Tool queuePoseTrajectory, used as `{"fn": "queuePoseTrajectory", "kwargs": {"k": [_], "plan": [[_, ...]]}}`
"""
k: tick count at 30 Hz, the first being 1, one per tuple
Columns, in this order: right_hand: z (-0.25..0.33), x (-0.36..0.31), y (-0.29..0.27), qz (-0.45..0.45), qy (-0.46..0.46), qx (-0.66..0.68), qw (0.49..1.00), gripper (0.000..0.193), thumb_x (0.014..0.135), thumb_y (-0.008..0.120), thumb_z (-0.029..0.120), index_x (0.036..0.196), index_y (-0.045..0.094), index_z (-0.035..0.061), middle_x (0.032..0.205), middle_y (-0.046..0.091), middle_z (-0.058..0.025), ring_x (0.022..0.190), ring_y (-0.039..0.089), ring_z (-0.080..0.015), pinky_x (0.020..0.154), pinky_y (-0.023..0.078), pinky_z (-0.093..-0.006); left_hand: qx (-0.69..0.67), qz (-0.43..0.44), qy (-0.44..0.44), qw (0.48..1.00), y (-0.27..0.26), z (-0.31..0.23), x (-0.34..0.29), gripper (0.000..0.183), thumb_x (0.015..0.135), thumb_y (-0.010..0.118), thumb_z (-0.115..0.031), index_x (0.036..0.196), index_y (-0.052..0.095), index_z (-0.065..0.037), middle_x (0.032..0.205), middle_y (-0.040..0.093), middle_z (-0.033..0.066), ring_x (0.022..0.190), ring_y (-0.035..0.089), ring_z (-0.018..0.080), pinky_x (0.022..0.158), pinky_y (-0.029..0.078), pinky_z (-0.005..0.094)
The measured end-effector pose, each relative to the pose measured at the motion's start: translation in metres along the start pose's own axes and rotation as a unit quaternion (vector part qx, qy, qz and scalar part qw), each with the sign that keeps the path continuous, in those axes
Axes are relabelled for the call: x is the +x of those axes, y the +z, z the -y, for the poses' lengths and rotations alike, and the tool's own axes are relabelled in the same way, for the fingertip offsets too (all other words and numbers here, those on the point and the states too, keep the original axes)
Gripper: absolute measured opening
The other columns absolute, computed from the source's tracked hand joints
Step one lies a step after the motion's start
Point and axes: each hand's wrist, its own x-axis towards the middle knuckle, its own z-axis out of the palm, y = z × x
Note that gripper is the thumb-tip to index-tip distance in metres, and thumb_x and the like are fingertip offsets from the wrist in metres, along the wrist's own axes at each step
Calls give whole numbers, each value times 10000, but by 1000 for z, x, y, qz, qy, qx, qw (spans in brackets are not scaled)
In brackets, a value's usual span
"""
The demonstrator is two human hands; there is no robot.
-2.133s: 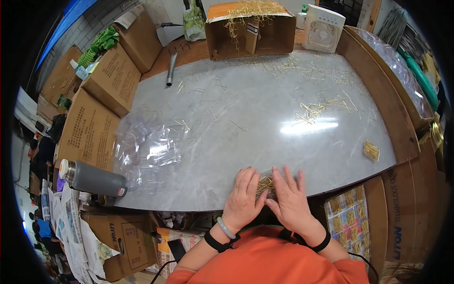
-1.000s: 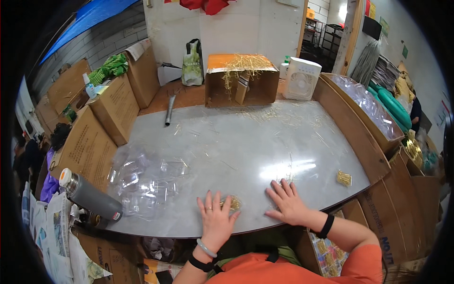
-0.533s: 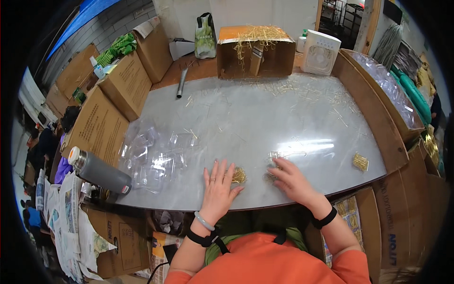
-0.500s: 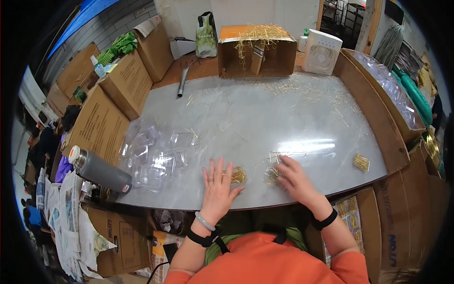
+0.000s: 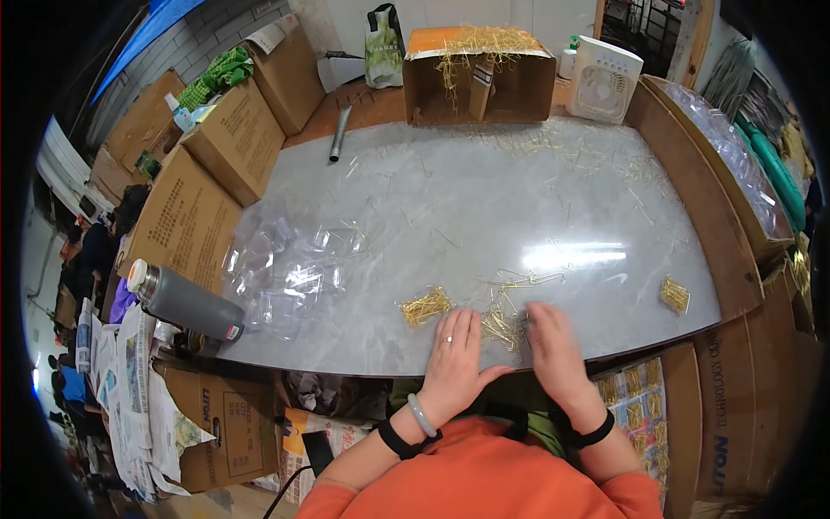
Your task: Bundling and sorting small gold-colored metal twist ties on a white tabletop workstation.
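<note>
My left hand (image 5: 461, 350) lies with stretched fingers and thumb apart at the table's near edge, beside a loose pile of thin gold wire hooks (image 5: 500, 329). On the pile's other side is my right hand (image 5: 556, 350), its fingers extended and a little blurred, with nothing visibly held. A neater bundle of gold wire hooks (image 5: 425, 306) sits just beyond and left of my left fingertips. Another compact bundle (image 5: 674, 295) rests near the table's right edge. Several single hooks (image 5: 523, 279) are strewn past the pile.
Clear plastic boxes (image 5: 290, 277) cover the table's left part, next to a grey flask (image 5: 190, 303). A metal tube (image 5: 339, 137) lies farther back. An open cardboard box (image 5: 419, 91) topped with gold hooks and a white fan (image 5: 605, 82) stand behind. A cardboard wall (image 5: 705, 195) borders the right.
My left hand has left the neater bundle and moved right to the loose pile. My right hand has come nearer the table edge. The loose hooks are now gathered between both hands.
</note>
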Motion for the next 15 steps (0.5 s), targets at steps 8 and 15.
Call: {"fn": "queuePoseTrajectory", "kwargs": {"k": [8, 15], "plan": [[1, -7, 1, 6, -41, -99, 994, 225, 907, 636, 33, 1127, 678, 43, 1054, 622, -132, 968, 572, -348, 854, 469, -448, 12, 47, 38, 998, 11, -3, 24, 893, 854, 759, -474, 1451, 423, 98, 1482, 456, 264, 1426, 381, 438, 1207, 287, 537], [1, -2, -5, -27, -2, -93, 995, 235, 894, 674, 64, 1128, 663, 36, 1060, 616, -148, 985, 567, -359, 869, 460, -461, -105, 61, 73, 990, 9, 26, 15, 640, 912, 726, -184, 1465, 470, 15, 1460, 524, 199, 1413, 431, 406, 1204, 315, 531]]}}
